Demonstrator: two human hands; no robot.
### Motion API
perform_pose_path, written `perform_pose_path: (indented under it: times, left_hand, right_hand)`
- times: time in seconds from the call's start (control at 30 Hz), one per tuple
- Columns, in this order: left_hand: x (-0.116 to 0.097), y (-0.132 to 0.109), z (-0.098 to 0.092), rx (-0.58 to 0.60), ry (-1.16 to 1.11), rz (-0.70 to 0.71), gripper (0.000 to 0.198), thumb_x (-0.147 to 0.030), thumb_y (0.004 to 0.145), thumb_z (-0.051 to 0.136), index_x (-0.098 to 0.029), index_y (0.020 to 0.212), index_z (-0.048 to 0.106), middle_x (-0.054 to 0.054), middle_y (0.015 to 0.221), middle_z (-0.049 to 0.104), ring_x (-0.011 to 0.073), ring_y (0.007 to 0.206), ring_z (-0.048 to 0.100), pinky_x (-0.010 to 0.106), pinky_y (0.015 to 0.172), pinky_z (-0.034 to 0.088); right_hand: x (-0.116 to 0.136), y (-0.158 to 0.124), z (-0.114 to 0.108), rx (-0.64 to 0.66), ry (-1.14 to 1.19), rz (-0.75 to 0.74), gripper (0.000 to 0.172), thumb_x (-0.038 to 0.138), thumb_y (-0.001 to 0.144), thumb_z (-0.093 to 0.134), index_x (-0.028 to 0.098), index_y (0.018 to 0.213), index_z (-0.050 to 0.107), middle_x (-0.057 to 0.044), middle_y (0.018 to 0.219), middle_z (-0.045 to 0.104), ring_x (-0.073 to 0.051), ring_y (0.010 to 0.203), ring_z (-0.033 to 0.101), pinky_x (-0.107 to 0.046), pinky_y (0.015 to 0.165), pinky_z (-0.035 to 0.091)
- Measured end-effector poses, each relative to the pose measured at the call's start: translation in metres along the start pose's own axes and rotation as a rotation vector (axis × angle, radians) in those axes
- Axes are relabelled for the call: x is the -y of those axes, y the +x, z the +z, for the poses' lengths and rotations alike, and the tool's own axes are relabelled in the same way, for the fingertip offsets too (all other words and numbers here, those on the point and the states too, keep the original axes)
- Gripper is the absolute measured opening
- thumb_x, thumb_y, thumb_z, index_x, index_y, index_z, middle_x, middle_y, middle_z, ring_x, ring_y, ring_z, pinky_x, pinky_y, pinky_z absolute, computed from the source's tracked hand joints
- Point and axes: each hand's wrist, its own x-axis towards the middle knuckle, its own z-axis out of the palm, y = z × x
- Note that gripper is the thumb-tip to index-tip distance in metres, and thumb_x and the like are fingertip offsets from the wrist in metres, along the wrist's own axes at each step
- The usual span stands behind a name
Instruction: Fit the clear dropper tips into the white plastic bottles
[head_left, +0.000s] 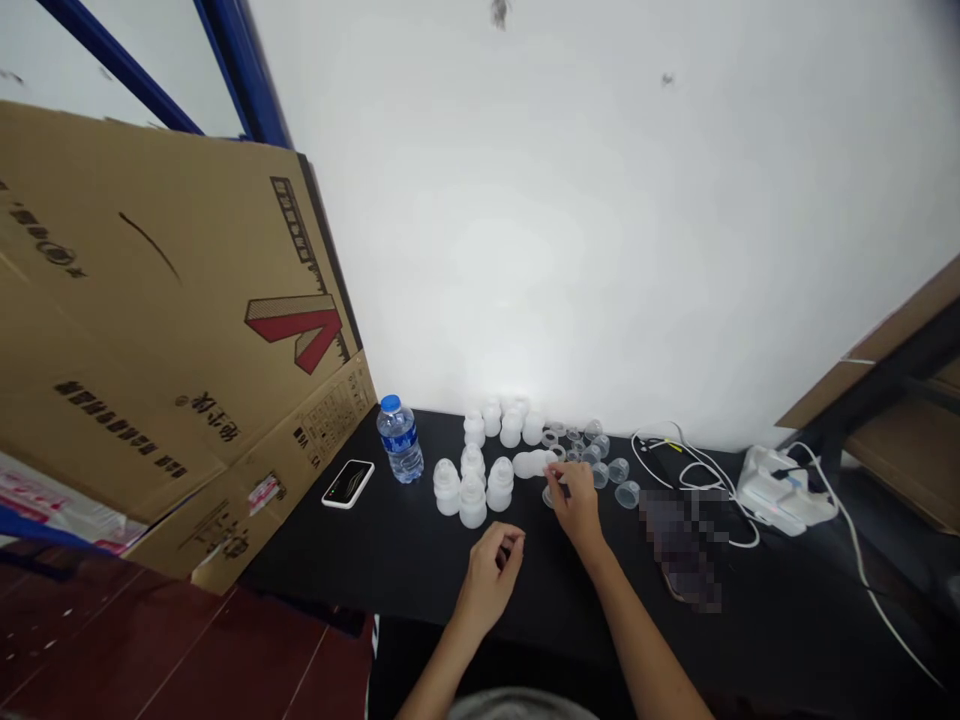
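Observation:
My right hand [576, 502] is at the right end of a small white bottle [531, 464] lying on its side, thumb and fingertips pinched on that end. Part of the grip is hidden by the fingers. My left hand [489, 578] is held near the front of the black table [405, 560], fingers curled in loosely, with nothing visible in them. Ahead of it stand several upright white bottles with rounded tops [472, 502]. Farther back, by the wall, is another group of white bottles [511, 428]. Clear plastic caps [618, 471] and rings [550, 438] lie scattered around and beyond my right hand.
A water bottle with a blue cap [401, 440] and a white-edged phone [348, 484] are on the left. To the right are a white cable [701, 475], a white power strip [784, 490] and a pixelated dark object [679, 550]. A large cardboard box [165, 300] borders the table's left side.

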Motion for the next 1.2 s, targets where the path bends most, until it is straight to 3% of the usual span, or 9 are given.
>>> perform_pose_path:
  times: [0.13,0.27,0.53,0.7,0.8,0.93,1.07,1.2]
  left_hand:
    - [0.004,-0.001,0.0,-0.037,-0.031,-0.041,0.029,-0.045,0.108,0.055,-0.023,0.117,0.07,0.007,0.103,0.076,0.0198,0.084,0.075,0.033,0.076,0.062]
    - [0.007,-0.003,0.0,-0.038,-0.135,-0.118,0.035,-0.05,0.11,0.052,-0.023,0.13,0.064,0.011,0.118,0.075,0.0191,0.084,0.077,0.032,0.072,0.064]
    - [0.007,-0.004,0.001,-0.064,-0.187,-0.163,0.052,-0.05,0.104,0.064,-0.028,0.149,0.05,0.012,0.132,0.069,0.0187,0.089,0.076,0.032,0.074,0.065]
    - [0.007,-0.003,0.004,-0.069,-0.192,-0.16,0.055,-0.045,0.098,0.074,-0.028,0.146,0.052,0.009,0.124,0.07,0.0157,0.083,0.073,0.032,0.076,0.064]
    - [0.007,-0.003,0.004,-0.074,-0.193,-0.165,0.056,-0.044,0.097,0.075,-0.027,0.145,0.053,0.009,0.122,0.071,0.018,0.089,0.074,0.032,0.077,0.064]
    - [0.003,-0.003,0.001,0.007,-0.151,-0.144,0.045,-0.044,0.098,0.073,-0.024,0.136,0.059,0.01,0.121,0.073,0.0224,0.098,0.074,0.034,0.081,0.062]
    - [-0.005,-0.003,-0.003,0.074,0.015,-0.071,0.036,-0.042,0.096,0.073,-0.024,0.126,0.067,0.007,0.114,0.073,0.0235,0.097,0.071,0.036,0.084,0.059]
    - [-0.009,-0.002,-0.004,0.099,0.063,-0.04,0.039,-0.04,0.099,0.07,-0.025,0.134,0.066,0.008,0.12,0.073,0.0266,0.107,0.07,0.041,0.096,0.056]
  right_hand:
    - [-0.011,-0.018,-0.016,-0.143,0.317,0.269,0.026,0.048,0.103,0.065,0.024,0.096,0.07,-0.005,0.083,0.061,-0.024,0.08,0.056,-0.039,0.077,0.049]
    - [-0.02,-0.028,-0.02,-0.061,0.581,0.469,0.036,0.056,0.093,0.075,0.023,0.082,0.066,-0.001,0.076,0.059,-0.02,0.072,0.054,-0.033,0.068,0.047]
    - [-0.01,-0.031,-0.02,0.142,0.717,0.466,0.041,0.056,0.088,0.083,0.021,0.074,0.066,0.001,0.07,0.054,-0.018,0.068,0.049,-0.03,0.065,0.042]
    - [-0.01,-0.032,-0.024,0.21,0.849,0.491,0.038,0.049,0.087,0.087,0.021,0.074,0.065,0.002,0.07,0.051,-0.016,0.068,0.046,-0.029,0.065,0.038]
    - [-0.011,-0.034,-0.023,0.219,0.918,0.506,0.036,0.046,0.087,0.088,0.021,0.075,0.065,0.002,0.072,0.052,-0.016,0.07,0.047,-0.029,0.066,0.038]
    - [-0.012,-0.035,-0.023,0.245,0.945,0.509,0.036,0.047,0.087,0.088,0.021,0.076,0.067,0.001,0.073,0.055,-0.017,0.071,0.049,-0.029,0.067,0.04]
    - [-0.003,-0.031,-0.027,0.306,0.879,0.51,0.031,0.05,0.09,0.085,0.021,0.082,0.075,-0.001,0.076,0.062,-0.018,0.072,0.054,-0.03,0.068,0.044]
    - [0.007,-0.027,-0.031,0.417,0.86,0.47,0.03,0.052,0.097,0.076,0.023,0.104,0.082,-0.003,0.083,0.069,-0.019,0.076,0.06,-0.032,0.071,0.049]
